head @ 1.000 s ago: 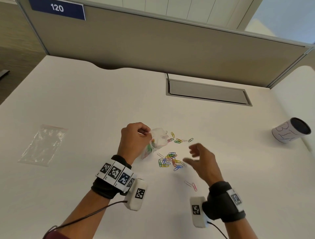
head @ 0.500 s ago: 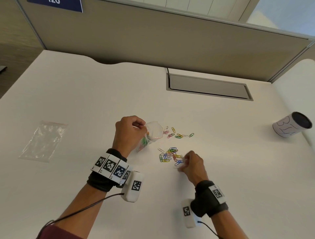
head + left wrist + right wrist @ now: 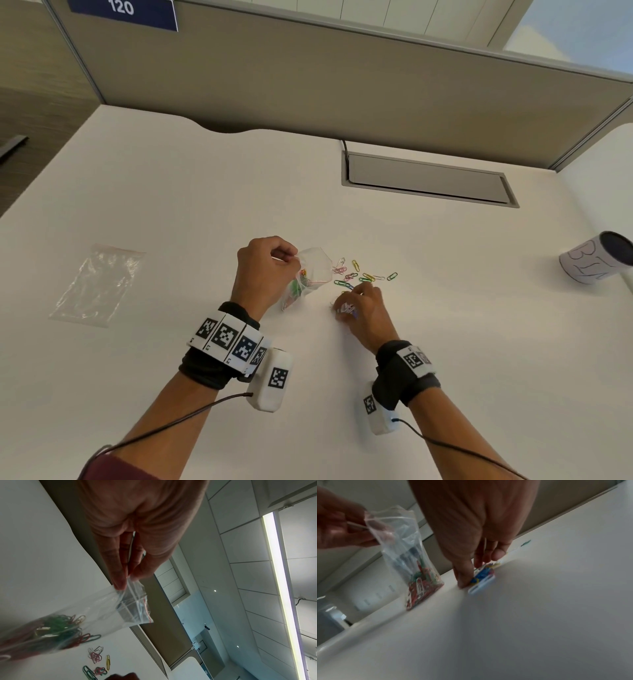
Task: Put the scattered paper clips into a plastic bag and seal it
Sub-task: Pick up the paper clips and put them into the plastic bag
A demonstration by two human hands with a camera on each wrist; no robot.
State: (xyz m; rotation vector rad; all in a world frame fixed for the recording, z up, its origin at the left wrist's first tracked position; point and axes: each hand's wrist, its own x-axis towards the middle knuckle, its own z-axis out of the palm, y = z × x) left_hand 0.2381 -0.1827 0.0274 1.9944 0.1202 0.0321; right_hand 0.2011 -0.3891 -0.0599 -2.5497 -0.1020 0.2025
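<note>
My left hand [image 3: 265, 267] pinches the rim of a small clear zip bag [image 3: 310, 274], which stands with its bottom on the white table and its mouth gaping. Red and green clips lie inside the bag [image 3: 56, 627] [image 3: 421, 582]. My right hand [image 3: 359, 305] is down on the table just right of the bag, its fingers [image 3: 464, 573] curled round a bunch of coloured paper clips [image 3: 483, 574]. More loose clips [image 3: 363, 274] lie scattered beyond that hand.
A second clear plastic bag [image 3: 97, 284] lies flat at the left. A white paper cup [image 3: 597, 258] lies on its side at the far right. A grey cable hatch [image 3: 428, 180] is set into the table by the partition.
My right hand dropped from hovering onto the clip pile and closed its fingers over it, sliding toward the bag. My left hand kept holding the bag.
</note>
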